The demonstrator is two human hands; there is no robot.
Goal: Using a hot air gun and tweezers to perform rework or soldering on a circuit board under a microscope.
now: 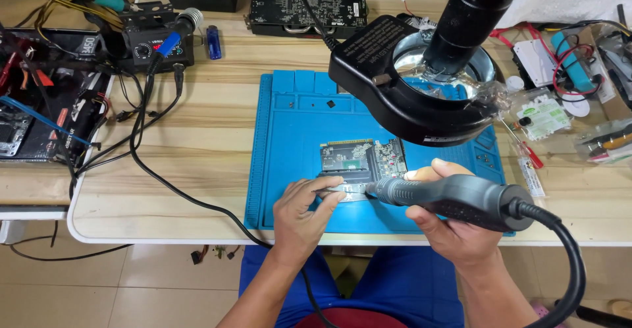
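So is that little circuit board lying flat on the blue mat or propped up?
Flat. The circuit board lies face-up on the blue mat, the left hand steadying its near edge.

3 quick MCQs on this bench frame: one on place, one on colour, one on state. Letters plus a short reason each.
1. Where does the circuit board lie?
A. on the blue mat
B. on the floor
C. on the black unit at the far edge

2. What colour is the lighter?
A. red
B. blue
C. green

3. What does the right hand do?
A. hangs empty
B. grips the grey hot-air handle
C. rests on the microscope ring light

Key: 1 A, the board sits on the mat; 2 B, its body is blue; 3 B, fingers wrap the handle.
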